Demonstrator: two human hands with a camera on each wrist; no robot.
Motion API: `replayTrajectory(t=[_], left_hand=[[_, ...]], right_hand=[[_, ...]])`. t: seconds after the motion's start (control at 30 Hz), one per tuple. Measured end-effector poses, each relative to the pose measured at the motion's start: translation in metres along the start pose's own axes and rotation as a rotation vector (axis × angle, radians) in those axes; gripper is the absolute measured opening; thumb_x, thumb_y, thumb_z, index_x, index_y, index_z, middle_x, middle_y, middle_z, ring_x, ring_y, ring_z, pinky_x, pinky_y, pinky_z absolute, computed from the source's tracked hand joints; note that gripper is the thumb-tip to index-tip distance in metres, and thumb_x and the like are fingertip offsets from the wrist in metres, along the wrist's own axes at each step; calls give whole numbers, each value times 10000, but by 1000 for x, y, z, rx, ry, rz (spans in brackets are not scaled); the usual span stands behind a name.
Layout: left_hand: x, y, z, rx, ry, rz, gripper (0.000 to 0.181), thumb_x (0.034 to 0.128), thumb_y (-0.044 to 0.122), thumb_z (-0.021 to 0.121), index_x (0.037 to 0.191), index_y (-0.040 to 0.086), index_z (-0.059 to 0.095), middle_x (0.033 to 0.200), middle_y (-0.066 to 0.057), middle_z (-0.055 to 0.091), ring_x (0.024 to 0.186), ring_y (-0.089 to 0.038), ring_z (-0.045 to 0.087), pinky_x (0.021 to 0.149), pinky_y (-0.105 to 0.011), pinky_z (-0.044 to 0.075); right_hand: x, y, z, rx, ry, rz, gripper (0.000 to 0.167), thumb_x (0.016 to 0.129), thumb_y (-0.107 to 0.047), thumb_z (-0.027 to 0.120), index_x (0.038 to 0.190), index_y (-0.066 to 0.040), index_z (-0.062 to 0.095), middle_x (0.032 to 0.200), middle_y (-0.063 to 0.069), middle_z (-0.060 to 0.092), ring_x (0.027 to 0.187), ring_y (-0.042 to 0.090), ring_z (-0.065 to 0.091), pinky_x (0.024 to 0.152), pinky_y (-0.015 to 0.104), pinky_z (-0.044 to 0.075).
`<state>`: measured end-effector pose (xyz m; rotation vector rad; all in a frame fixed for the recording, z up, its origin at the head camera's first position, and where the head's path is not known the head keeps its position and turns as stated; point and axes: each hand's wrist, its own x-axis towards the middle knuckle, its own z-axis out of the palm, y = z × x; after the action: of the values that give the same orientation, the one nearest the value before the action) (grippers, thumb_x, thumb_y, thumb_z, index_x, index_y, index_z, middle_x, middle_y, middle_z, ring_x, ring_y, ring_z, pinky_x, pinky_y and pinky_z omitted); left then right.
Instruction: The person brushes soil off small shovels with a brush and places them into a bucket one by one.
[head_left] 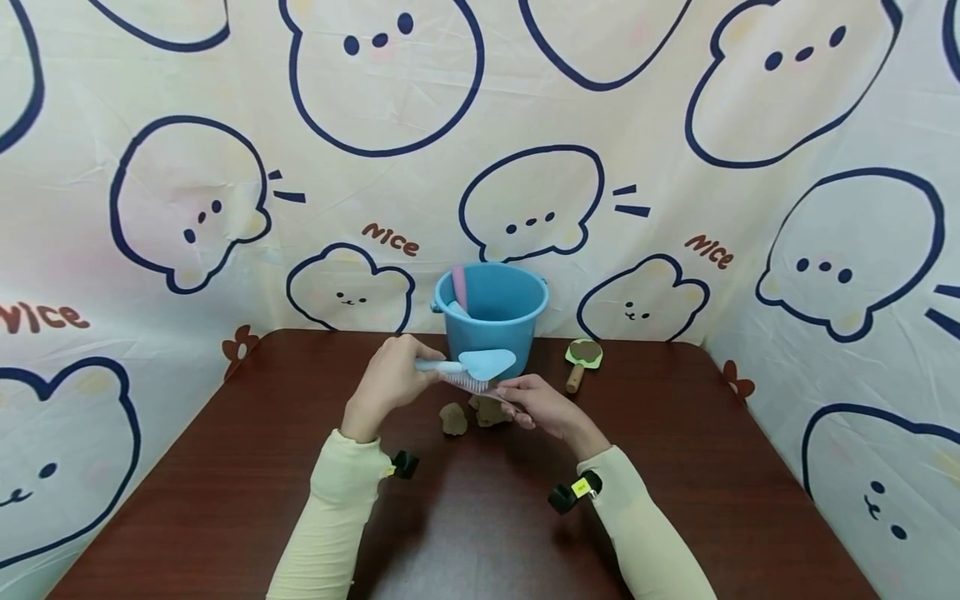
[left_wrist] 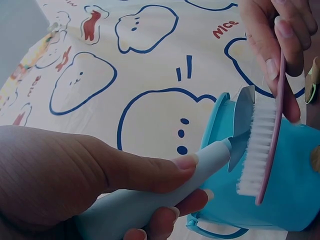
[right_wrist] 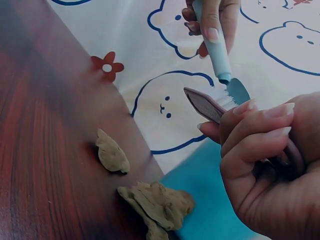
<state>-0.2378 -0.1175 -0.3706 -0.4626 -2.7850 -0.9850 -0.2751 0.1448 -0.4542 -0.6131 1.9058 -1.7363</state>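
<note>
I'm seeing the left hand (head_left: 390,375) gripping a light-blue trowel (head_left: 489,364) by its handle, holding it raised before the bucket. A small brown lump (head_left: 453,419) is resting on the surface (head_left: 465,542); a larger lump (head_left: 490,411) is sitting to its right. Behind, the blue bucket (head_left: 495,333) is holding a pink rod (head_left: 460,287). A pink brush (left_wrist: 260,150) is facing the trowel's blade, bristles first, the right hand (head_left: 547,406) pinching it. Farther right, a green-headed tool (head_left: 575,379) is lying.

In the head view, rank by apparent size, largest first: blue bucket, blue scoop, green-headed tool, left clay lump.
1. Blue bucket
2. Blue scoop
3. Green-headed tool
4. Left clay lump
</note>
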Motion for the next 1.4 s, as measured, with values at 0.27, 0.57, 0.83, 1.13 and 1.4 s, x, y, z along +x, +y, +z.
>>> replayTrajectory(t=[0.27,0.57,0.83,1.13,1.4], left_hand=[[0,0,-2,-14,5,-14,260,867,105,814,1113,26,785,1023,-133,772,798,-224,615,690,-335,541],[-1,-1,-4,-21,1,-22,277,868,113,814,1130,28,779,1004,-125,773,823,-226,639,718,-362,554],[-2,-1,-5,-32,0,-20,273,871,109,810,1130,27,779,999,-130,772,815,-226,642,739,-379,567],[-3,-2,-6,-26,6,-15,266,874,117,808,1123,26,781,1002,-121,776,824,-220,642,724,-364,548],[-3,-3,-8,-20,12,-10,269,877,120,804,1129,26,779,997,-118,777,812,-217,632,704,-352,531]], right_hand=[[-3,-3,-8,-9,41,2,248,1096,-126,420,1144,19,615,705,-7,509,487,51,412,483,187,372],[-8,-2,-20,-2,98,13,300,1101,-148,429,1243,33,622,726,-6,506,514,58,412,489,177,371],[-10,-4,-26,4,116,28,377,1105,-155,417,1371,77,550,738,-6,517,515,53,415,493,171,370],[-14,-5,-33,5,138,10,390,1109,-153,406,1397,76,534,735,-16,511,513,45,406,489,161,362],[-16,-6,-41,15,152,19,402,1108,-182,420,1403,74,515,723,-20,502,494,31,405,477,156,353]])
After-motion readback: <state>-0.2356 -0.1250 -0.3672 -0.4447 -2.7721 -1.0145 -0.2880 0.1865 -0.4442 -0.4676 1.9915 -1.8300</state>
